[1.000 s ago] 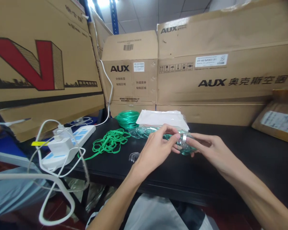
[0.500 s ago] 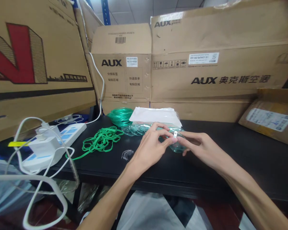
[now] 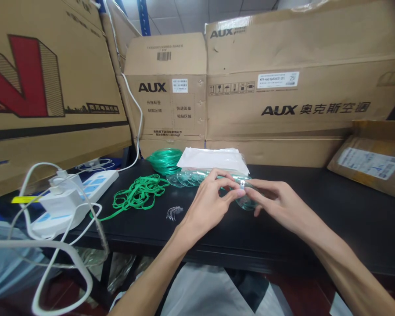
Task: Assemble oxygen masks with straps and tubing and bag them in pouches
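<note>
Left fingers (image 3: 229,195) and right fingers (image 3: 261,199) pinched on clear green-tinted plastic piece (image 3: 246,204), rounded, glossy, pale strip (image 3: 242,184)

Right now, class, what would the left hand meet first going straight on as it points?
The left hand would probably meet the small silvery tab, then the right hand beyond it; exact depth is unclear.

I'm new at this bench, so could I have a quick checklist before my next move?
1. Green plastic shell held: ok, between left hand and right hand.
2. Small metal strip at the fingertips: ok, by the left thumb.
3. That strip fastened to the shell: cannot tell, partly hidden.
4. Curved metal strips apart from the hands: ok, lying beyond the left wrist.
5. Flat green band untangled: not ok, in a loose tangle.
</note>
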Action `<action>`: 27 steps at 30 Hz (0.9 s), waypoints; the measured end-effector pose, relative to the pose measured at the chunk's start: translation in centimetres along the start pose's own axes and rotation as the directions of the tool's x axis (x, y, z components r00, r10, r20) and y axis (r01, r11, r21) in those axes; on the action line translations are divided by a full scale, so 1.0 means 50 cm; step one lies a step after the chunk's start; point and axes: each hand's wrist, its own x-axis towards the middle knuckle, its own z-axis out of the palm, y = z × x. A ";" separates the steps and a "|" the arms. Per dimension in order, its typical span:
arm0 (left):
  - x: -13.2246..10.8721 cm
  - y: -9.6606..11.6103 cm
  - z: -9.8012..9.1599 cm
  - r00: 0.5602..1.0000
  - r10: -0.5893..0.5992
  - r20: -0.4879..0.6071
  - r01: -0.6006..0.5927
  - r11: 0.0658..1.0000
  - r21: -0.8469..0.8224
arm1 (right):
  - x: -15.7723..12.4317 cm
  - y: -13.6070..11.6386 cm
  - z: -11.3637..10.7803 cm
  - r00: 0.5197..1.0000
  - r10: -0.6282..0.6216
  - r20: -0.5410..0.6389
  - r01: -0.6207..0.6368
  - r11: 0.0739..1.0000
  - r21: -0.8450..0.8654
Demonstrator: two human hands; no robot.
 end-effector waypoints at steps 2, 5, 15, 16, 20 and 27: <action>-0.001 0.001 0.003 1.000 0.011 -0.001 -0.011 1.000 0.000 | -0.001 -0.001 -0.002 1.000 0.008 0.009 -0.008 1.000 0.004; -0.001 0.002 0.004 1.000 0.026 0.007 -0.026 1.000 0.014 | 0.000 -0.001 0.002 1.000 0.028 0.006 -0.028 0.999 0.023; -0.003 0.013 -0.015 0.981 0.181 0.077 -0.190 0.970 0.148 | 0.001 -0.002 -0.007 0.978 0.161 0.130 -0.171 0.983 0.067; -0.003 0.012 -0.017 0.973 0.203 0.109 -0.219 0.962 0.161 | 0.000 -0.003 -0.011 0.975 0.169 0.146 -0.178 0.983 0.047; -0.003 0.006 -0.021 0.953 0.234 0.194 -0.277 0.931 0.239 | -0.005 -0.005 -0.028 0.971 0.164 0.171 -0.164 0.986 -0.016; -0.006 0.009 -0.024 0.927 0.272 0.257 -0.335 0.910 0.243 | -0.010 -0.017 -0.043 0.965 0.173 0.198 -0.164 0.985 -0.063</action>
